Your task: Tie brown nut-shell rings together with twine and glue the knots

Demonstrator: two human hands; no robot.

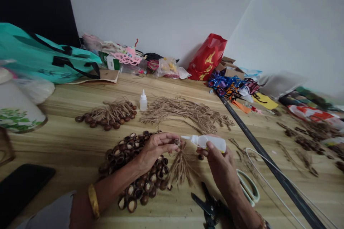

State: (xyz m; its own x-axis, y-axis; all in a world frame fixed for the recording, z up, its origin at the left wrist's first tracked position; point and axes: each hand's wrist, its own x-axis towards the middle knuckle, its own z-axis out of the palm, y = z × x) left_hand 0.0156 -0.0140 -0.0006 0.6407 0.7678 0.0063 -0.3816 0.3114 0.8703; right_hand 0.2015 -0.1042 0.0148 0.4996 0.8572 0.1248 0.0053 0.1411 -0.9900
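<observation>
Between the thumb and fingertips of my left hand (156, 147) is a small greyish-brown piece (176, 142); whether it is a nut shell or a cord knot I cannot tell. My right hand (219, 157) grips a white squeeze glue bottle (216, 143) lying sideways, its nozzle pointing left, close to that piece. Many open brown nut shells (139, 184) are heaped under and around my left forearm. A bundle of brown cords (182, 168) fans out on the table below the fingertips. One loose nut shell (200, 157) lies beside my right hand.
Farther back are shells with cords attached (110, 114), a small upright dropper bottle (143, 101) and a long cord pile (185, 112). Black pliers (209, 205) and pale-handled scissors (248, 188) lie near my right forearm. A dark phone-like slab (25, 189) sits left. Bags line the wall.
</observation>
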